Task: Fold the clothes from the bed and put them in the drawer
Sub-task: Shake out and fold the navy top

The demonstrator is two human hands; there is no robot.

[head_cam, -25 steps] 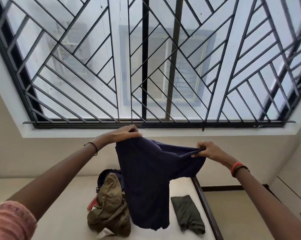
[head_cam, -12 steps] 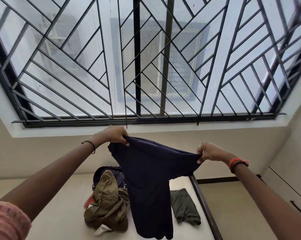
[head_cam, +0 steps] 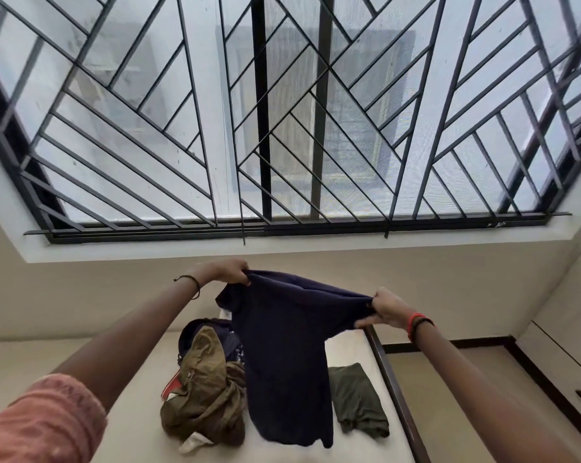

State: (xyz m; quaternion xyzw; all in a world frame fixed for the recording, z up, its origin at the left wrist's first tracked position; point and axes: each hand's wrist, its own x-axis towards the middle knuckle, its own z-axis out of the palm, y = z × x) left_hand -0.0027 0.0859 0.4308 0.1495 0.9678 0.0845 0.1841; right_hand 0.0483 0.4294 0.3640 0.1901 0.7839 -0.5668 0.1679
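Dangling over bed (head_cam: 82,359), beside heap (head_cam: 205,406): navy shirt (head_cam: 289,355).

One left hand (head_cam: 227,274), one right hand (head_cam: 387,309), one navy shirt (head_cam: 289,362); on the bed (head_cam: 132,436), one green garment (head_cam: 357,399), one clothes heap (head_cam: 205,396).

So a dark navy shirt (head_cam: 289,362) is held up in the air over the bed (head_cam: 82,359), stretched out between both hands. One end of its top edge is pinched by the left hand (head_cam: 224,274), the other end is gripped by the right hand (head_cam: 387,310), and the rest is left hanging down. A crumpled olive-brown garment (head_cam: 205,396) is heaped on the mattress just left of it. A folded dark green piece (head_cam: 357,399) is laid flat to its right. A big barred window (head_cam: 282,128) is seen behind.
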